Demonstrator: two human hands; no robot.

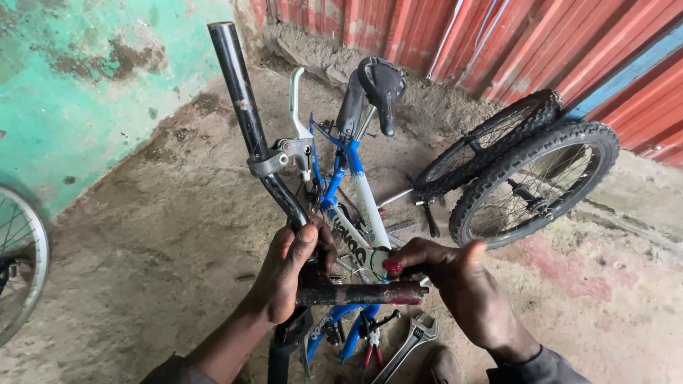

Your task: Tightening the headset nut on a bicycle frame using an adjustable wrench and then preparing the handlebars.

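Observation:
A blue and white bicycle frame [359,206] stands in front of me with a black saddle [384,85] at its far end. Its black handlebar [245,114] rises to the upper left and carries a silver brake lever [295,121]. My left hand [288,270] grips the handlebar near the stem. My right hand [462,284] closes on a dark, worn bar [356,294] that lies crosswise between both hands, with a red tip at its right end.
Two knobbly wheels [526,171] lean against a red corrugated wall [569,50]. An adjustable spanner [409,341] and red-handled pliers [372,348] lie on the dirt floor below the frame. Another wheel's rim [21,263] shows at the left by a green wall [78,78].

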